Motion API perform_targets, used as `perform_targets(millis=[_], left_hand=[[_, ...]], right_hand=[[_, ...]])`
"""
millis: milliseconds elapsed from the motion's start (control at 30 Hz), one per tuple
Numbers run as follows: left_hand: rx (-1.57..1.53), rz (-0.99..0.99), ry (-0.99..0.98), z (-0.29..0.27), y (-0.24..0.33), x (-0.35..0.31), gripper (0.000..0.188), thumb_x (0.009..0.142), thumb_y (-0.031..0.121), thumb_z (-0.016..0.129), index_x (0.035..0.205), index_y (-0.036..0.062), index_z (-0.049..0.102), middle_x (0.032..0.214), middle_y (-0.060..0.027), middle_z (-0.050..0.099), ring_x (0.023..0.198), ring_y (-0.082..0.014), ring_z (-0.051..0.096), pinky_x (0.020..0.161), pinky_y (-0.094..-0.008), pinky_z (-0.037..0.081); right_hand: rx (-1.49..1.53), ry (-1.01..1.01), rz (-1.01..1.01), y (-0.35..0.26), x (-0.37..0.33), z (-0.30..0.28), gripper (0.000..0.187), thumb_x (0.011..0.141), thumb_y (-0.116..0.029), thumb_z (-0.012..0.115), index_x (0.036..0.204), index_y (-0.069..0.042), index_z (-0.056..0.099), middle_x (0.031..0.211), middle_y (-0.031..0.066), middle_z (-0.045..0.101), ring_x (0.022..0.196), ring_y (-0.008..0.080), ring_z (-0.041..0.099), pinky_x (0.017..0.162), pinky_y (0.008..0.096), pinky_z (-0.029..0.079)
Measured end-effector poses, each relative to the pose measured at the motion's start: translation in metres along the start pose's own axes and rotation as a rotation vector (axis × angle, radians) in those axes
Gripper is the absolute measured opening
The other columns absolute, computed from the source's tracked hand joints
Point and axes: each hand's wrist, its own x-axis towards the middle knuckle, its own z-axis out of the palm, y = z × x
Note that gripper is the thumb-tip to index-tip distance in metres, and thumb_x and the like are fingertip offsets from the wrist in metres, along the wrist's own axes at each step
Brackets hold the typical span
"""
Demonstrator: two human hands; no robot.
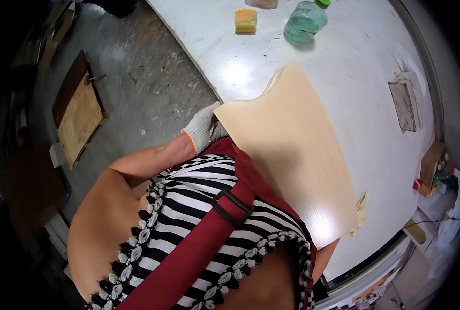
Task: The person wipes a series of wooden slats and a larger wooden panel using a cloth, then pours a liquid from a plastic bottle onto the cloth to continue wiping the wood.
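A pale wood-grain panel (pixel 297 139) with curved edges lies over the near part of the white table, reaching toward my body. Its far left edge has a scooped notch, where thin layers show. My left hand (pixel 205 126), in a white knit glove with an orange cuff, is closed at the panel's left corner, its fingers partly hidden by the edge. From the lower right my right forearm (pixel 325 259) runs behind the panel, and that hand is hidden. A ragged yellowish scrap (pixel 362 213) shows at the panel's right edge; I cannot tell what it is.
On the white table (pixel 364 77) stand a yellow sponge block (pixel 245 21) and a green-capped clear bottle (pixel 306 23) at the back. A worn whitish block (pixel 403 105) lies at the right. A wooden board (pixel 80 121) is on the grey floor at left.
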Motion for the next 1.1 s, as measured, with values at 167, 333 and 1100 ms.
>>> perform_targets(millis=[167, 333, 1100], left_hand=[[-0.057, -0.109, -0.109, -0.018, 0.002, 0.008, 0.046, 0.103, 0.029, 0.036, 0.126, -0.0083, 0.049, 0.125, -0.0240, 0.056, 0.112, -0.0321, 0.059, 0.099, -0.0434, 0.048], [0.020, 0.004, -0.044, -0.007, -0.008, -0.004, 0.043, 0.102, 0.031, 0.040, 0.127, -0.0016, 0.052, 0.125, -0.0159, 0.059, 0.109, -0.0259, 0.059, 0.097, -0.0365, 0.046], [0.407, -0.313, -0.368, 0.090, -0.006, 0.110, 0.071, 0.102, 0.050, 0.024, 0.140, -0.0087, 0.029, 0.142, -0.0280, 0.038, 0.124, -0.0433, 0.047, 0.100, -0.0499, 0.047]], right_hand=[[-0.083, 0.002, -0.006, -0.015, 0.014, 0.004, 0.054, 0.099, -0.045, 0.041, 0.127, -0.002, 0.056, 0.118, 0.0167, 0.063, 0.110, 0.0270, 0.060, 0.092, 0.0387, 0.049], [-0.171, 0.008, -0.026, -0.028, 0.026, 0.008, 0.054, 0.099, -0.045, 0.041, 0.126, -0.002, 0.057, 0.117, 0.0171, 0.063, 0.109, 0.0273, 0.060, 0.092, 0.0389, 0.049], [-0.023, 0.272, -0.119, 0.026, 0.045, 0.027, 0.051, 0.099, -0.042, 0.041, 0.122, -0.001, 0.060, 0.113, 0.0189, 0.065, 0.107, 0.0290, 0.062, 0.091, 0.0398, 0.049]])
